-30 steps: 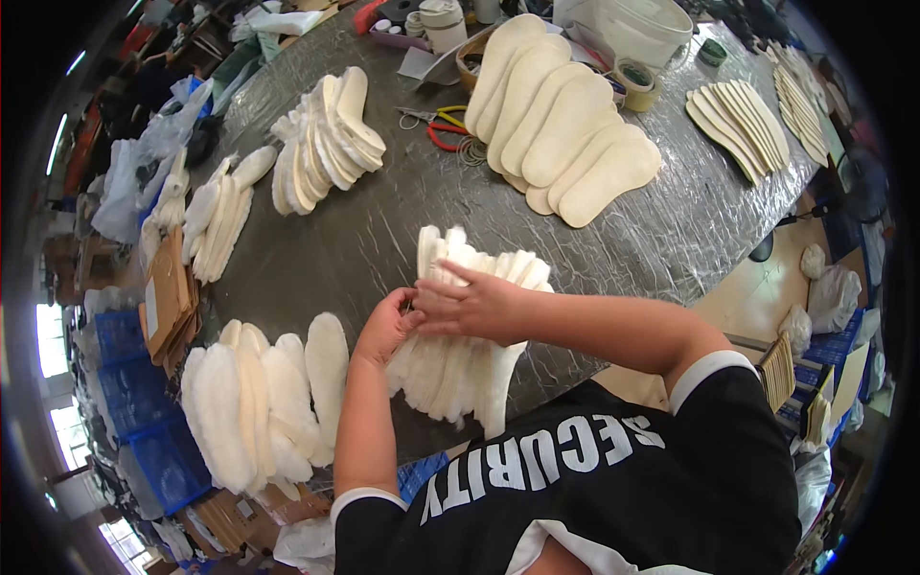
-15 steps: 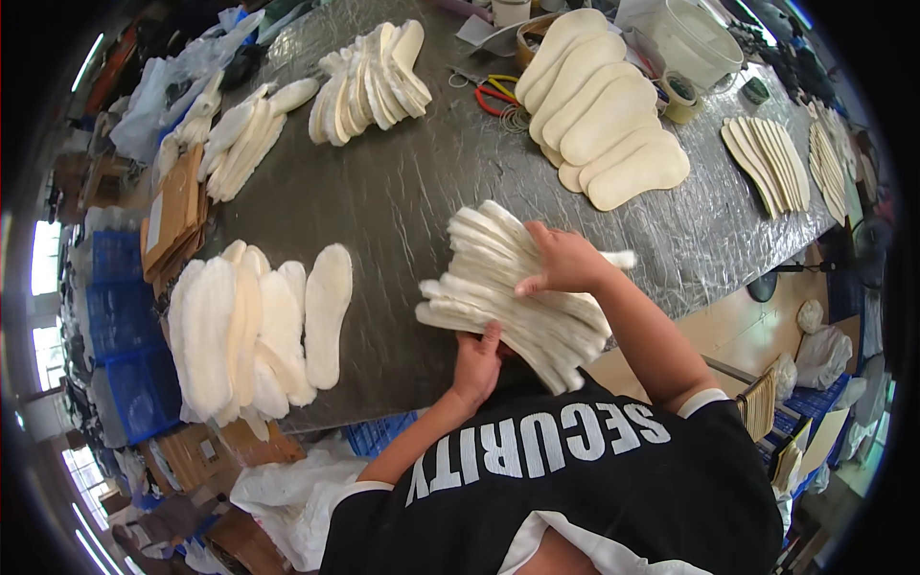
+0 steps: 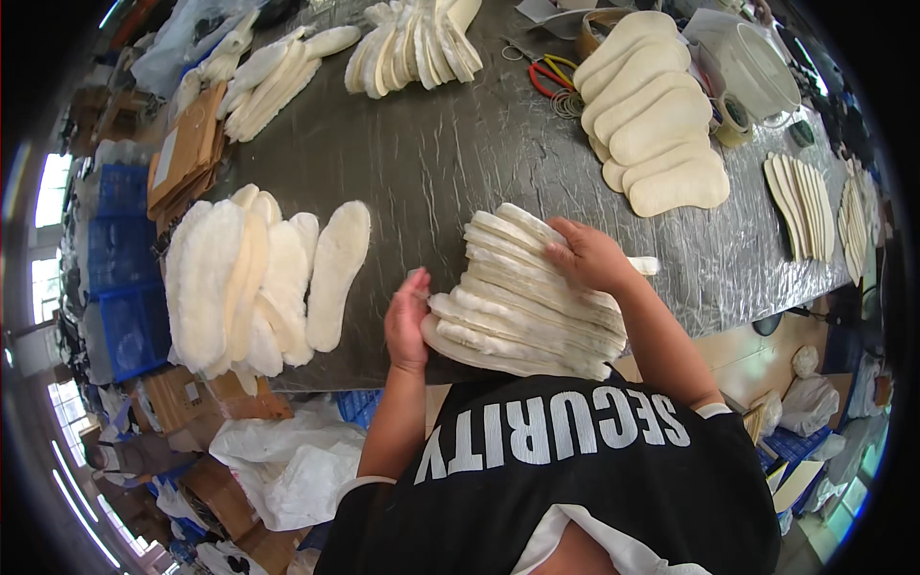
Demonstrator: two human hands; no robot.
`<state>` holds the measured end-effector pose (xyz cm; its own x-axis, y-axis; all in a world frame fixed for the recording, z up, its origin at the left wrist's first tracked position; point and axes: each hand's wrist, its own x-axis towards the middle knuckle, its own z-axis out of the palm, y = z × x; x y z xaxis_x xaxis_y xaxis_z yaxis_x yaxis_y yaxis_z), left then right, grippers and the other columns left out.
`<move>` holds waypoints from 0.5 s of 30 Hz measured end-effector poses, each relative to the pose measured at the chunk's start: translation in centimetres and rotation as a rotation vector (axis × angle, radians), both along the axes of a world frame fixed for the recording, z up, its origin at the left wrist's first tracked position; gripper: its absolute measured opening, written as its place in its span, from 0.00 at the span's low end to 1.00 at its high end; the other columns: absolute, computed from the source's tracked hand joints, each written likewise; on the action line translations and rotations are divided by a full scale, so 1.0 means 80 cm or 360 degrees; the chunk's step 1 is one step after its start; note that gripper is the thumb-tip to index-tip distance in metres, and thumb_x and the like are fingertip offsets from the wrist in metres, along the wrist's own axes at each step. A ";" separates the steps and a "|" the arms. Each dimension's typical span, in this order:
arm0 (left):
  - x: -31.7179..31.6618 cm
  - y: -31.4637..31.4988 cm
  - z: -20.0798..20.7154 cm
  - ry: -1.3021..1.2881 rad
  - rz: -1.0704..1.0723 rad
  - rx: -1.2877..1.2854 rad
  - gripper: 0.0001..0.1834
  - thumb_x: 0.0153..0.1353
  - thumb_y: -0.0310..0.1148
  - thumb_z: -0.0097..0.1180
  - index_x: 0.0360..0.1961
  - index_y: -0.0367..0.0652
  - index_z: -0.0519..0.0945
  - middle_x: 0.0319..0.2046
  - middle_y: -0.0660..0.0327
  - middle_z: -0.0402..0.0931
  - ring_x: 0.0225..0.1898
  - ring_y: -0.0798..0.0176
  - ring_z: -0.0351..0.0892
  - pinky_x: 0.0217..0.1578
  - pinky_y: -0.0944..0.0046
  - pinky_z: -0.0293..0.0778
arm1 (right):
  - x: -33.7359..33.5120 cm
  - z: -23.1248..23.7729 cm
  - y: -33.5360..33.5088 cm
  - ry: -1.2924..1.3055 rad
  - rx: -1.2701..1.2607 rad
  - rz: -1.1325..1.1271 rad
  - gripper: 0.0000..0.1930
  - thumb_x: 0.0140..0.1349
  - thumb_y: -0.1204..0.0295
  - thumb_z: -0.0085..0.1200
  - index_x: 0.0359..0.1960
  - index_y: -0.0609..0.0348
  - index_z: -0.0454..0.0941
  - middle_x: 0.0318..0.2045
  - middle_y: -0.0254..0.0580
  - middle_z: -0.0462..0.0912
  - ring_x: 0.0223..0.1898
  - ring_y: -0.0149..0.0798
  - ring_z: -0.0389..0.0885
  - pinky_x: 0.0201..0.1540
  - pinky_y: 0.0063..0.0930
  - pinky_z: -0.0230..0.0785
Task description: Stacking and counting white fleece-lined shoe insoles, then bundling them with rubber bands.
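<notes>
A stack of cream fleece insoles (image 3: 532, 302) lies fanned on the table's near edge, right in front of my body. My left hand (image 3: 408, 321) is open, fingers pointing up and away, its palm side against the stack's left ends. Over the far right part of the stack, my right hand (image 3: 586, 255) grips the upper insoles between thumb and fingers. One insole tip (image 3: 644, 265) sticks out past my right wrist. To the left lie a pile of fluffy insoles (image 3: 206, 278) and a single insole (image 3: 339, 278) beside it.
The dark, plastic-covered table (image 3: 402, 153) holds more insole stacks (image 3: 417, 43) at the far side and overlapping smooth insoles (image 3: 661, 125) at far right. Near those are red-and-yellow-handled scissors (image 3: 551, 77), tape rolls (image 3: 734, 120) and a clear tub (image 3: 757, 67). Cardboard (image 3: 187, 144) stands at the left edge.
My left hand has let go of the stack's near side and moved left and up to its ends. The stack is more level and evenly fanned. The view has shifted.
</notes>
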<state>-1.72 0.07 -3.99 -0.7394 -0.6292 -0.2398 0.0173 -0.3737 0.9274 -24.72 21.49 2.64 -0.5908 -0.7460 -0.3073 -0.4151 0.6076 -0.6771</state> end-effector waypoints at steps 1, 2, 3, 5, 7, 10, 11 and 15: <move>-0.008 0.007 0.003 -0.0042 -0.0161 -0.0029 0.28 0.74 0.43 0.34 0.61 0.29 0.68 0.61 0.48 0.67 0.63 0.57 0.65 0.66 0.59 0.55 | 0.000 -0.002 -0.001 0.0009 -0.0030 0.0006 0.20 0.65 0.57 0.48 0.53 0.55 0.72 0.43 0.52 0.79 0.47 0.55 0.77 0.49 0.43 0.68; -0.012 0.011 0.008 -0.0047 -0.0347 -0.0137 0.29 0.74 0.44 0.33 0.63 0.27 0.64 0.63 0.47 0.65 0.65 0.54 0.62 0.66 0.58 0.54 | 0.000 -0.003 -0.003 0.0019 -0.0061 0.0012 0.20 0.65 0.57 0.48 0.53 0.55 0.72 0.42 0.51 0.80 0.46 0.55 0.77 0.48 0.43 0.69; -0.014 0.015 0.010 -0.0045 -0.0347 -0.0134 0.29 0.74 0.44 0.33 0.63 0.27 0.64 0.63 0.47 0.65 0.65 0.54 0.62 0.66 0.58 0.54 | 0.000 -0.004 -0.005 0.0021 -0.0058 0.0012 0.20 0.65 0.57 0.48 0.53 0.55 0.72 0.42 0.51 0.80 0.46 0.55 0.77 0.48 0.43 0.69; -0.012 0.021 0.013 0.0003 -0.0637 -0.0395 0.29 0.74 0.43 0.34 0.65 0.28 0.61 0.65 0.48 0.62 0.67 0.54 0.59 0.67 0.59 0.51 | 0.004 -0.003 -0.014 0.0125 -0.0081 0.0189 0.20 0.66 0.55 0.45 0.53 0.54 0.72 0.42 0.50 0.81 0.45 0.54 0.78 0.48 0.45 0.69; -0.005 0.009 0.000 -0.0096 -0.0757 -0.0570 0.31 0.74 0.45 0.32 0.67 0.28 0.58 0.67 0.48 0.58 0.69 0.55 0.55 0.68 0.59 0.47 | 0.007 -0.007 -0.020 0.0193 -0.0116 0.0220 0.19 0.66 0.55 0.46 0.51 0.54 0.72 0.40 0.50 0.81 0.42 0.54 0.79 0.45 0.45 0.70; -0.024 -0.016 -0.003 0.0104 -0.0761 -0.0327 0.35 0.74 0.49 0.28 0.68 0.27 0.51 0.70 0.47 0.51 0.72 0.53 0.48 0.70 0.55 0.41 | 0.009 -0.007 -0.022 0.0236 -0.0071 0.0189 0.19 0.66 0.54 0.46 0.49 0.53 0.73 0.39 0.51 0.82 0.41 0.54 0.79 0.43 0.45 0.70; -0.040 -0.027 -0.007 0.0153 -0.0561 -0.0180 0.42 0.71 0.58 0.26 0.69 0.28 0.51 0.70 0.46 0.48 0.72 0.52 0.45 0.71 0.53 0.39 | 0.011 -0.008 -0.022 0.0239 -0.0093 0.0165 0.19 0.65 0.55 0.47 0.49 0.54 0.72 0.39 0.51 0.81 0.41 0.55 0.79 0.43 0.45 0.70; -0.110 -0.043 -0.014 0.0296 -0.0421 0.0057 0.50 0.64 0.68 0.27 0.68 0.31 0.54 0.70 0.50 0.51 0.72 0.54 0.47 0.70 0.55 0.43 | 0.016 0.006 -0.019 0.0463 -0.0036 0.0152 0.21 0.62 0.51 0.48 0.49 0.52 0.75 0.43 0.44 0.79 0.47 0.52 0.76 0.49 0.47 0.66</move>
